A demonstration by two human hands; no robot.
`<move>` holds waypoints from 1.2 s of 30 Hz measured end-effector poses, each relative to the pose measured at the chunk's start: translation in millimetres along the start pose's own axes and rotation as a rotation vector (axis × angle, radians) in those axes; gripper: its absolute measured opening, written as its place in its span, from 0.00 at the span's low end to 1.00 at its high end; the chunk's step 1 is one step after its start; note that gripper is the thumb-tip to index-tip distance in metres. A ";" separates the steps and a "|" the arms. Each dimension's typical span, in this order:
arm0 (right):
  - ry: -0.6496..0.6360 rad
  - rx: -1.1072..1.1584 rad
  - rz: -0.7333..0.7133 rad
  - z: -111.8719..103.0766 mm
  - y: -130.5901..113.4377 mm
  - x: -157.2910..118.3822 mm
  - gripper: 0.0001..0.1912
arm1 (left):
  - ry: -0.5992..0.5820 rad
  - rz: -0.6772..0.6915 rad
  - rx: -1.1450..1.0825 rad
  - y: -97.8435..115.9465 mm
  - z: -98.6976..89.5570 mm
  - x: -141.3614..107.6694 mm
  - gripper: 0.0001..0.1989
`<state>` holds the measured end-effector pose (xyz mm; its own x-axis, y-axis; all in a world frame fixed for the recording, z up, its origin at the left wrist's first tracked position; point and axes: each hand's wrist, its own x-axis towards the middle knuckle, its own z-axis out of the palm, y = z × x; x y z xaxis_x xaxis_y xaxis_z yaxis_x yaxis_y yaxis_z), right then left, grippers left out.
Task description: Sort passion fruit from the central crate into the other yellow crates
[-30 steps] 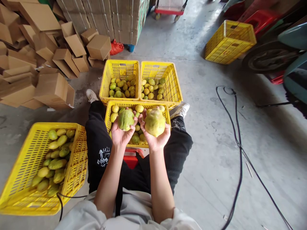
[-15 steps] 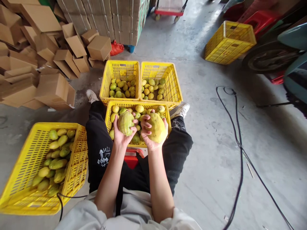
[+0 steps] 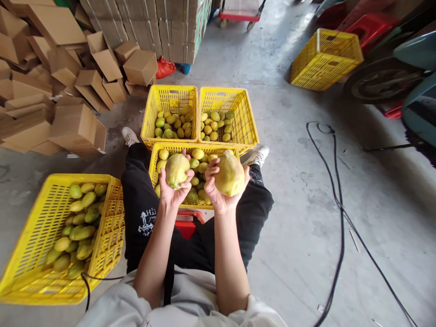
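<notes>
My left hand (image 3: 173,194) is wrapped round a green-yellow papaya (image 3: 177,170), its fingers curled about the lower and right side. In my right hand (image 3: 218,195) sits a larger, yellower papaya (image 3: 230,174), gripped from below and the left. Both fruits are held up over the near yellow crate (image 3: 197,207), between my legs, which has several more papayas (image 3: 192,197) in it. Beyond it, touching, stand two more yellow crates, a left one (image 3: 150,116) and a right one (image 3: 250,118), each partly filled with green and yellow fruit.
At my left a tilted yellow crate (image 3: 37,236) contains longer papayas (image 3: 81,232). Loose cardboard boxes (image 3: 78,125) are heaped behind it. A black cable (image 3: 341,227) lies on the floor at right. Farther back are another yellow crate (image 3: 325,61), a motorbike (image 3: 384,77) and a trolley (image 3: 240,11).
My hands have moved apart, the right one to the right with its papaya. Both papayas have been turned in the fingers, showing other sides. The crates have not moved.
</notes>
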<state>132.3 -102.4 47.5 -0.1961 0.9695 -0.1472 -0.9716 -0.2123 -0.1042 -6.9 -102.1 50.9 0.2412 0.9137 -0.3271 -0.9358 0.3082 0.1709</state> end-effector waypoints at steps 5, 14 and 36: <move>-0.011 -0.069 0.119 -3.6 -0.8 -0.6 0.16 | 0.086 -0.044 0.030 -1.5 2.5 2.8 0.22; 0.095 -0.131 -0.035 3.5 0.4 -0.4 0.26 | 0.057 -0.080 0.083 2.6 2.1 1.0 0.25; 0.066 -0.221 -0.073 12.5 0.6 -5.0 0.22 | 0.021 0.007 0.018 0.9 5.9 -2.2 0.24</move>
<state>131.1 -105.9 60.5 -0.1104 0.9747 -0.1942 -0.9289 -0.1707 -0.3287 -6.8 -102.3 57.3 0.2288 0.9103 -0.3448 -0.9327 0.3065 0.1901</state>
